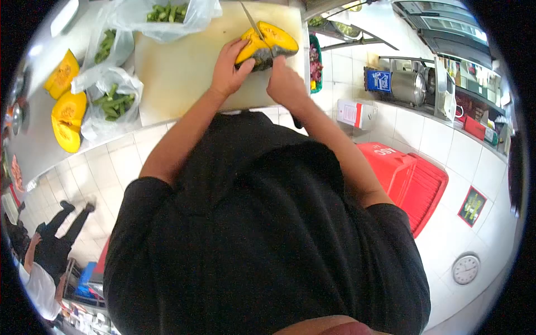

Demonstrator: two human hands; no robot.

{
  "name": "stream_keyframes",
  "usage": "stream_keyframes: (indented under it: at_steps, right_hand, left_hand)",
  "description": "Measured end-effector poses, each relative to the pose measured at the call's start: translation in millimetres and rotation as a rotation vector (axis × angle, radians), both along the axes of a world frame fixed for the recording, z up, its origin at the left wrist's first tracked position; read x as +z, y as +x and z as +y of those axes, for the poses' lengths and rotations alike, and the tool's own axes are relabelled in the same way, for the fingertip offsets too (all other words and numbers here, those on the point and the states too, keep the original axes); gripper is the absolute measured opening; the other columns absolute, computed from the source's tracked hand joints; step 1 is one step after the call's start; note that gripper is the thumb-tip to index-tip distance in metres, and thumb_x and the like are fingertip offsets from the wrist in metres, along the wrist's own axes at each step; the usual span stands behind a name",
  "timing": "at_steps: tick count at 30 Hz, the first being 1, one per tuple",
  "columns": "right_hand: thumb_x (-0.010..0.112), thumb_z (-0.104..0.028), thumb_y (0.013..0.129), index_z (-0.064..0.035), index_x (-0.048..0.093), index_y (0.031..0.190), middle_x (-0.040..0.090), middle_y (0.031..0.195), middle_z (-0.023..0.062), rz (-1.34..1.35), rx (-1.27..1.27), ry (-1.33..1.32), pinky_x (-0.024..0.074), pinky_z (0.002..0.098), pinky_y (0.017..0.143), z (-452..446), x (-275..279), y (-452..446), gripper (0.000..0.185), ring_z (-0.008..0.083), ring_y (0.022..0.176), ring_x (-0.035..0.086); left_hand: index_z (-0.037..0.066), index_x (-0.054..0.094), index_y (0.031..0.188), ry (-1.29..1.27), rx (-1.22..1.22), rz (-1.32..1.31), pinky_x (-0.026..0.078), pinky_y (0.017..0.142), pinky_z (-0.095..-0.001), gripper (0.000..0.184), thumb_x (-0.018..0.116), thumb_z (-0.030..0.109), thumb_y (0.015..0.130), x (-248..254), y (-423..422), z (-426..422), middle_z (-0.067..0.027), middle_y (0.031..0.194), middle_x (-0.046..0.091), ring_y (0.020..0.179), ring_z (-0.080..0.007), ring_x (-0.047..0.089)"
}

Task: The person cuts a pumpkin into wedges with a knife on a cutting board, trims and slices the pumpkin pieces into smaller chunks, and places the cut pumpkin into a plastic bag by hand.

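Note:
On the pale cutting board [178,72] lies a pumpkin piece [277,38] with yellow flesh and dark green rind. A knife [251,21] stands in it, its blade pointing away from me and the flesh parted on both sides. My right hand [286,81] is closed round the knife's handle end, just on the near side of the pumpkin. My left hand [230,70] is spread against the left part of the pumpkin, fingers on the flesh and thumb by the rind, holding it.
Left of the board lie two pumpkin pieces [68,120] and plastic bags [120,92] of green vegetables. A green basket [315,61] adjoins the board's right edge. Red bins [391,173] stand at right. Another person [47,262] is at lower left.

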State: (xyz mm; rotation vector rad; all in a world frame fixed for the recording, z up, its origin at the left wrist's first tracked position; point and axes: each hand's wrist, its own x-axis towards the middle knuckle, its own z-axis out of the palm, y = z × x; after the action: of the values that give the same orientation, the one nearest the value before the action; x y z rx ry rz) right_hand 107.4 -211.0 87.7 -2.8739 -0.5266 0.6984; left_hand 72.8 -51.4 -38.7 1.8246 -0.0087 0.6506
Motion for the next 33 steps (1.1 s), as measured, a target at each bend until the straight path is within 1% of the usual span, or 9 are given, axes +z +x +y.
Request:
stream_keyframes:
  at_steps: [3, 6, 11, 12, 13, 20, 26, 29, 33]
  right_hand:
    - [0.06, -0.018, 0.09, 0.0006, 0.044, 0.112, 0.068, 0.091, 0.0328, -0.047, 0.004, 0.089, 0.0537, 0.0586, 0.082, -7, -11, 7, 0.033, 0.0508, 0.09, 0.068]
    - [0.06, -0.024, 0.091, 0.0001, 0.045, 0.112, 0.068, 0.09, 0.0323, -0.048, -0.029, 0.181, 0.0524, 0.0607, 0.08, -20, -2, -7, 0.036, 0.0508, 0.087, 0.068]
    - [0.054, -0.019, 0.096, -0.0009, 0.045, 0.112, 0.069, 0.09, 0.0318, 0.003, -0.084, 0.138, 0.0518, 0.0609, 0.08, -27, 2, -14, 0.026, 0.0501, 0.087, 0.068]
    - [0.053, -0.019, 0.096, -0.0006, 0.045, 0.112, 0.069, 0.09, 0.0319, 0.012, -0.078, 0.142, 0.0518, 0.0608, 0.081, -26, 3, -14, 0.025, 0.05, 0.087, 0.068]
    - [0.055, -0.024, 0.099, -0.0034, 0.042, 0.107, 0.066, 0.08, 0.0324, -0.062, -0.017, 0.209, 0.0494, 0.0629, 0.072, -31, -2, -10, 0.026, 0.0528, 0.079, 0.065]
    - [0.058, -0.02, 0.097, -0.0018, 0.045, 0.109, 0.068, 0.085, 0.0315, 0.036, 0.024, 0.102, 0.0508, 0.0611, 0.077, -26, 18, 9, 0.026, 0.0514, 0.087, 0.066]
    - [0.06, -0.018, 0.096, -0.0005, 0.045, 0.109, 0.068, 0.087, 0.0311, 0.067, 0.06, 0.127, 0.0507, 0.06, 0.079, -32, 15, 17, 0.027, 0.0506, 0.089, 0.067]
    - [0.06, -0.018, 0.096, -0.0002, 0.045, 0.108, 0.068, 0.088, 0.0308, 0.091, 0.061, 0.123, 0.0507, 0.0595, 0.079, -34, 16, 21, 0.026, 0.0501, 0.089, 0.066]
    - [0.06, -0.018, 0.096, 0.0, 0.046, 0.108, 0.068, 0.088, 0.0302, 0.113, 0.084, 0.114, 0.0508, 0.0594, 0.079, -35, 7, 26, 0.026, 0.05, 0.089, 0.066]
  left_hand:
    - [0.002, 0.055, 0.135, 0.014, -0.019, 0.043, 0.039, 0.112, -0.0452, 0.056, 0.07, 0.027, 0.087, 4, -2, 1, -0.0268, 0.138, 0.051, 0.128, -0.0434, 0.05]
    - [0.001, 0.051, 0.136, -0.023, -0.073, 0.15, 0.041, 0.11, -0.0442, 0.061, 0.073, 0.028, 0.086, 10, -6, 6, -0.0252, 0.135, 0.053, 0.126, -0.0412, 0.052]
    - [0.0, 0.051, 0.134, 0.142, -0.147, 0.227, 0.044, 0.107, -0.0442, 0.06, 0.074, 0.027, 0.085, 39, -7, 19, -0.0223, 0.131, 0.056, 0.123, -0.039, 0.054]
    - [0.0, 0.053, 0.132, 0.187, -0.113, 0.191, 0.044, 0.106, -0.0443, 0.058, 0.074, 0.027, 0.085, 43, -4, 22, -0.022, 0.129, 0.058, 0.122, -0.0394, 0.055]
    - [0.0, 0.054, 0.131, 0.234, -0.085, 0.159, 0.045, 0.104, -0.0445, 0.056, 0.074, 0.027, 0.086, 48, -1, 28, -0.0218, 0.127, 0.059, 0.12, -0.0398, 0.056]
    - [0.006, 0.063, 0.124, 0.417, -0.053, -0.193, 0.048, 0.099, -0.0459, 0.041, 0.064, 0.036, 0.095, 106, 108, 44, -0.0201, 0.12, 0.064, 0.112, -0.0401, 0.06]
    - [0.01, 0.064, 0.13, 0.523, -0.329, 0.218, 0.047, 0.102, -0.044, 0.048, 0.048, 0.046, 0.103, 52, 181, 29, -0.016, 0.126, 0.065, 0.119, -0.0361, 0.059]
    - [0.011, 0.063, 0.133, 0.33, -0.379, 0.321, 0.046, 0.105, -0.0439, 0.052, 0.042, 0.049, 0.105, 41, 187, 30, -0.0165, 0.13, 0.065, 0.123, -0.0349, 0.058]
    - [0.012, 0.061, 0.135, 0.339, -0.387, 0.351, 0.045, 0.105, -0.0436, 0.053, 0.039, 0.05, 0.105, 43, 183, 32, -0.0163, 0.132, 0.064, 0.123, -0.0344, 0.059]
